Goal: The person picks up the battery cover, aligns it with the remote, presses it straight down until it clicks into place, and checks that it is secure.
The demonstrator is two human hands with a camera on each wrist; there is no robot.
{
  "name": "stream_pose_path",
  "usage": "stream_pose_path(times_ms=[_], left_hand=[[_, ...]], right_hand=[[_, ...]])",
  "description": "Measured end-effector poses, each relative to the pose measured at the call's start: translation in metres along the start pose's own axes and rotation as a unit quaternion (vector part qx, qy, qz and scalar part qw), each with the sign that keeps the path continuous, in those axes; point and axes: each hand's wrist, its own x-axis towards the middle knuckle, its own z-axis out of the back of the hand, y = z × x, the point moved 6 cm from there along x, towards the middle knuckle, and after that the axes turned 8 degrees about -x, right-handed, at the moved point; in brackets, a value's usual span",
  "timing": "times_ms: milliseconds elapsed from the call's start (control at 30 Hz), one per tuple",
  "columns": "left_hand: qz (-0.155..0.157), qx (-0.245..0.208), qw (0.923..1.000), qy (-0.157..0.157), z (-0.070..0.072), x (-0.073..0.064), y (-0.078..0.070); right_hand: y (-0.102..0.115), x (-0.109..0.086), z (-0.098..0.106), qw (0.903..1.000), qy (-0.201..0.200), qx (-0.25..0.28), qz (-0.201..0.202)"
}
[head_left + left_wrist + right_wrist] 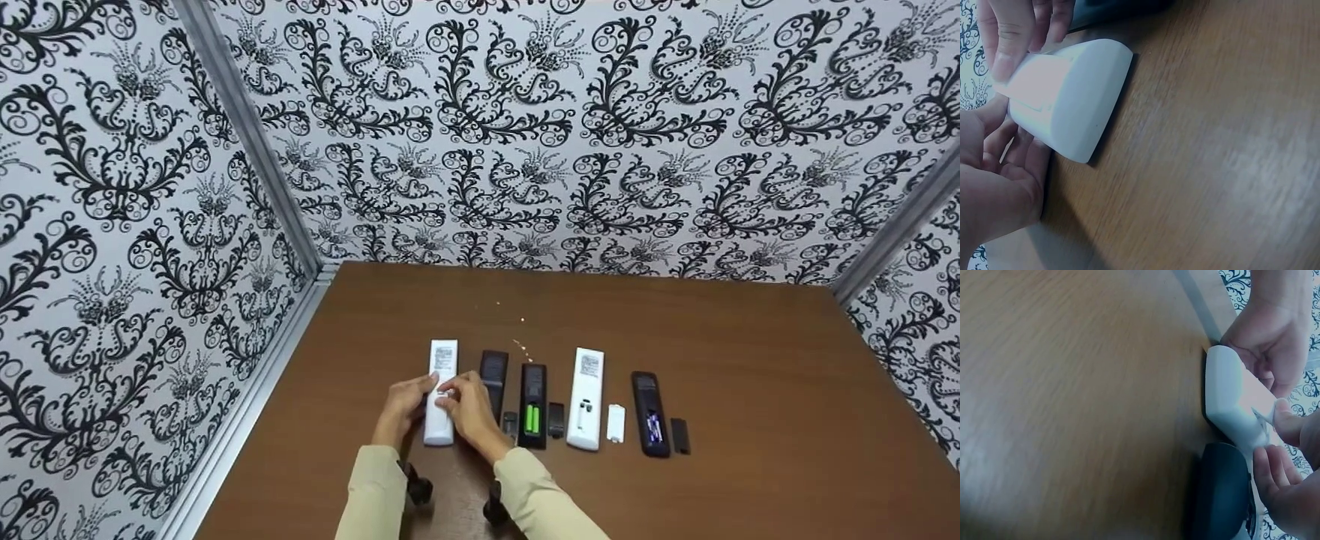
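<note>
A white remote control [439,429] lies back side up at the left of the row, its label at the far end. Along its left edge my left hand [407,399] grips it, thumb on top. My right hand [472,411] reaches over from the right and pinches the white battery cover [1259,398]. One edge of the cover stands raised from the remote in the right wrist view, with a narrow gap beneath it. The inside of the battery compartment is hidden. Beside my right hand lies a black remote [493,367], partly covered by that hand.
Further right are a black remote [533,375] with green batteries, a white remote [589,366] with its compartment uncovered, and a black remote [645,384] with blue batteries. Loose covers, including a white cover [616,424], lie between them on the brown table [750,390]. Patterned walls surround it.
</note>
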Motion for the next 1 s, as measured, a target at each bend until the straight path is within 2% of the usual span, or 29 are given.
stream_pose_path(times_ms=[200, 333, 433, 533, 867, 1000], left_hand=[[-0.002, 0.008, 1.0, 0.002, 0.004, -0.003, 0.0], [0.0, 0.013, 0.9999, -0.001, 0.005, -0.006, -0.001], [0.003, 0.014, 0.9999, -0.004, 0.005, -0.007, -0.001], [0.004, 0.011, 0.9999, -0.007, 0.005, -0.006, 0.0], [-0.001, 0.007, 0.9999, -0.008, 0.001, -0.005, -0.002], [-0.007, 0.018, 0.9995, -0.023, -0.001, -0.006, -0.004]], right_hand=[[-0.004, -0.001, -0.007, 0.9988, -0.014, 0.003, -0.047], [-0.006, 0.0, -0.011, 0.9954, -0.005, 0.031, -0.09], [-0.007, -0.001, -0.015, 0.9928, 0.006, 0.054, -0.107], [-0.007, -0.001, -0.015, 0.993, 0.007, 0.058, -0.103], [-0.005, 0.0, -0.011, 0.9962, -0.008, -0.005, -0.087], [-0.005, 0.0, -0.011, 0.9946, 0.004, -0.004, -0.104]])
